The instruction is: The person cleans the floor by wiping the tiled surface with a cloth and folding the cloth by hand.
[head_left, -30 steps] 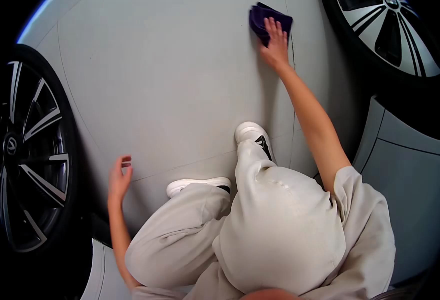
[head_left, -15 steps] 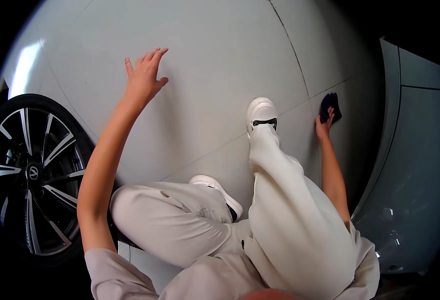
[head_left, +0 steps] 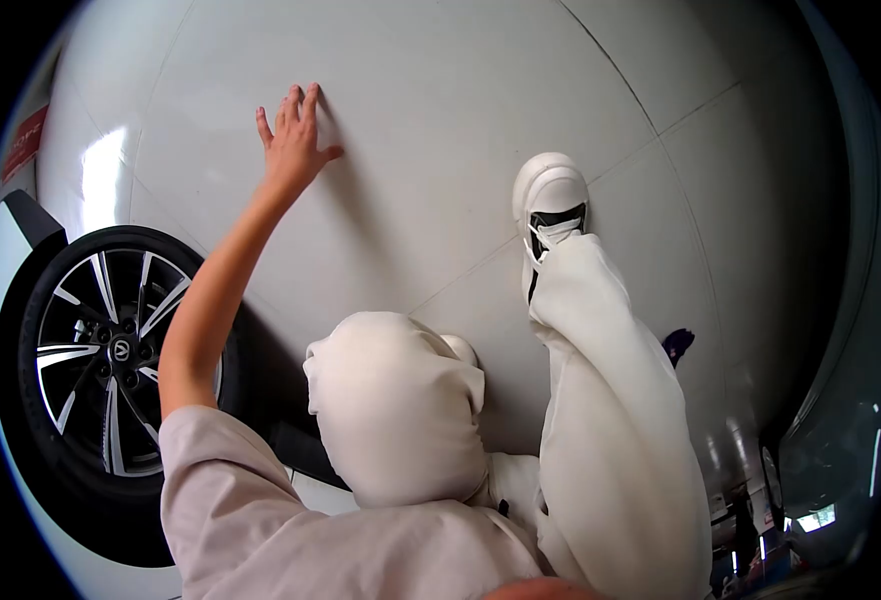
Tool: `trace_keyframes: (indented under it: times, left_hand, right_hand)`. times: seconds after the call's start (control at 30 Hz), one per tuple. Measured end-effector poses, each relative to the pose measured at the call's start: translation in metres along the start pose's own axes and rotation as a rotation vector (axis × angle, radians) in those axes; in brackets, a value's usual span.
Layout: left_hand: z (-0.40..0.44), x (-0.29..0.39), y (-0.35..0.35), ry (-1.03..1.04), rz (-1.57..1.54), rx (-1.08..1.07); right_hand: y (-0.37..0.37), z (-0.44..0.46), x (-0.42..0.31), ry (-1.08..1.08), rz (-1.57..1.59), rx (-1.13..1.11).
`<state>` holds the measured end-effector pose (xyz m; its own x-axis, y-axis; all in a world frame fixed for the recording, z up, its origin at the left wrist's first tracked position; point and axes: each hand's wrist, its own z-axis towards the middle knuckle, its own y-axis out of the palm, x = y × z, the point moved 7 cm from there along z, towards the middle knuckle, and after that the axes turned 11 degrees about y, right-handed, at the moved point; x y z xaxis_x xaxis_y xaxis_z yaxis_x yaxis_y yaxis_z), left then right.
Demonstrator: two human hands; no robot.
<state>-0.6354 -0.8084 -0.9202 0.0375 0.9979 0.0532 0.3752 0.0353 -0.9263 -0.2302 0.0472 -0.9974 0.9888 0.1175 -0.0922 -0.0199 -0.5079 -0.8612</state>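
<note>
The left hand (head_left: 292,145) splays empty over glossy tile (head_left: 440,120); I cannot tell the hidden right hand's grip.

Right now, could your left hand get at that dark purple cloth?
Probably not without shifting the body. The left hand is stretched out over the floor on the left, while the dark purple cloth only peeks out beyond the right leg, which looks to be in the way.

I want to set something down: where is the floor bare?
Bare floor lies between the left hand and the forward shoe, and again right of that shoe, beyond the purple cloth. It is crowded where the wheel, left arm and left knee close in.
</note>
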Motion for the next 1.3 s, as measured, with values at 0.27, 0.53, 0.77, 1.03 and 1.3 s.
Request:
trace_keyframes:
  times: [0.27,0.53,0.77,1.03,1.3]
  left_hand:
    - [0.006,0.001,-0.01,0.093,0.15,-0.098]
    - [-0.002,-0.001,-0.006,0.089,0.183,-0.079]
    - [0.0,0.002,-0.004,0.018,0.12,-0.056]
    - [-0.003,-0.006,-0.003,0.016,-0.059,0.046]
    - [0.001,-0.009,0.003,-0.036,-0.01,0.011]
  right_hand:
    - [-0.007,-0.007,0.051,0.261,0.198,0.066]
    - [-0.023,0.005,0.055,0.345,0.278,0.139]
    - [-0.044,0.033,0.001,0.358,0.31,0.2]
    - [-0.063,0.083,-0.135,0.278,0.276,0.293]
    - [-0.034,0.114,-0.369,0.038,0.155,0.439]
